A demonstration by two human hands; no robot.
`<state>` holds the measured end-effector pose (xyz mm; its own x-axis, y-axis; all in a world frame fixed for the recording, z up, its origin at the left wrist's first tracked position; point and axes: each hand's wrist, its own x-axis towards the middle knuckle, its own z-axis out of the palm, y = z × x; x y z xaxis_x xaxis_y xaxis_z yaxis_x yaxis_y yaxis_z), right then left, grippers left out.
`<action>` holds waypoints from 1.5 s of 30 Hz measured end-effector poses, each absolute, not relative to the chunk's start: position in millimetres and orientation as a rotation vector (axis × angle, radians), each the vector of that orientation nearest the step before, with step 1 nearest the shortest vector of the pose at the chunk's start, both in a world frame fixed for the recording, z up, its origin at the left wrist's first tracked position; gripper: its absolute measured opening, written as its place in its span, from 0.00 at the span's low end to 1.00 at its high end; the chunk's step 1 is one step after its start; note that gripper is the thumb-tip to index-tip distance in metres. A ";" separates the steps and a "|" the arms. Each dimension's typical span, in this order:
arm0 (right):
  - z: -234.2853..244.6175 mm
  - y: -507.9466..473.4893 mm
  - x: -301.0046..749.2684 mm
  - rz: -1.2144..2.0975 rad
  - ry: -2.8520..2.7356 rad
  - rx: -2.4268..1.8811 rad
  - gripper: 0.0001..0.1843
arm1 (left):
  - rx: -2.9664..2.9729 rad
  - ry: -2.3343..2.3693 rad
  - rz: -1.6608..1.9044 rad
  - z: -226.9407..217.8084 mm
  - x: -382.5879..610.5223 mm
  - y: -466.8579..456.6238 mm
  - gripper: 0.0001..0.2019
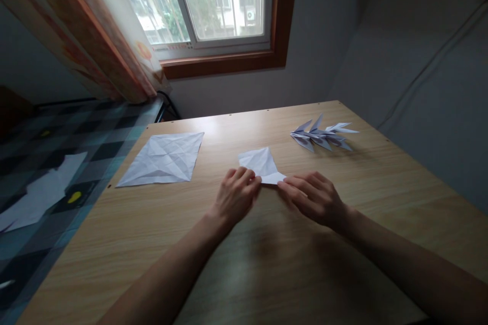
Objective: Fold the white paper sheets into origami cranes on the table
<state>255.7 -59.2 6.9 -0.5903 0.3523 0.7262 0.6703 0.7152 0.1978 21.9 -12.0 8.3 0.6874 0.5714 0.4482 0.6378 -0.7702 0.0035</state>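
A small white folded paper (261, 163) lies in the middle of the wooden table (244, 244). My left hand (236, 194) has its fingers curled and pressed on the paper's near left corner. My right hand (310, 197) pinches the paper's near right tip with fingers together. Both hands rest on the tabletop, nearly touching each other at the paper's near edge.
A creased, unfolded white square sheet (163, 159) lies at the table's left. A finished spiky folded paper piece (322, 134) sits at the far right. A bed with a checked cover (57, 162) and white sheets on it stands left of the table. A window and curtain are behind.
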 end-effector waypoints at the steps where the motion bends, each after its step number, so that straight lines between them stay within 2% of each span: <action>1: 6.3 -59.5 256.5 -0.597 -2.153 -0.781 0.21 | -2.730 -1.031 -0.787 9.6 21.1 -11.6 0.08; 3: 2.7 -58.6 259.6 -0.607 -2.020 -0.793 0.29 | -2.748 -1.133 -1.141 13.8 20.9 -11.0 0.08; 5: -2.5 -56.3 263.8 -0.630 -1.991 -0.787 0.32 | -2.804 -1.287 -1.567 20.4 23.5 -11.2 0.08; 9: -8.2 -51.6 269.9 -0.676 -2.057 -0.757 0.31 | -2.627 -1.749 -2.650 33.1 34.3 -13.6 0.09; 11: -7.0 -50.0 270.5 -0.710 -2.074 -0.741 0.29 | -2.499 -1.956 -2.912 33.7 37.8 -13.5 0.15; 12: -5.9 -49.3 270.4 -0.716 -2.105 -0.741 0.27 | -2.461 -2.064 -2.936 32.1 38.2 -12.7 0.17; 15: -4.1 -46.1 269.2 -0.612 -2.309 -0.720 0.16 | -2.464 -2.385 -2.640 22.4 33.4 -8.1 0.21; 17: -6.1 -43.6 268.4 -0.473 -2.447 -0.671 0.12 | -2.661 -2.527 -2.089 16.1 27.1 -5.1 0.16; 20: -12.2 -41.4 267.1 -0.305 -2.524 -0.657 0.11 | -2.852 -2.208 -1.110 10.6 18.3 -3.4 0.04; 21: -14.0 -41.4 266.6 -0.255 -2.515 -0.673 0.11 | -2.818 -2.040 -0.900 9.4 16.4 -3.5 0.03; 23: -16.5 -41.9 265.7 -0.140 -2.467 -0.714 0.10 | -2.749 -1.698 -0.681 6.2 14.0 -3.5 0.06; 28: -16.4 -40.2 266.6 0.184 -2.263 -0.920 0.10 | -2.948 -1.164 -0.508 -5.6 11.1 2.5 0.17; 37: -13.3 -13.1 256.7 0.340 -2.072 -1.255 0.13 | -3.054 -1.201 -0.478 -1.7 10.7 3.7 0.19; 42: -16.7 -4.6 251.0 0.106 -2.240 -1.298 0.18 | -2.976 -1.177 -0.511 -3.8 13.5 2.5 0.22; 45: -16.5 -8.3 255.0 -0.153 -2.369 -1.177 0.14 | -2.950 -1.112 -0.391 -1.3 14.9 1.1 0.22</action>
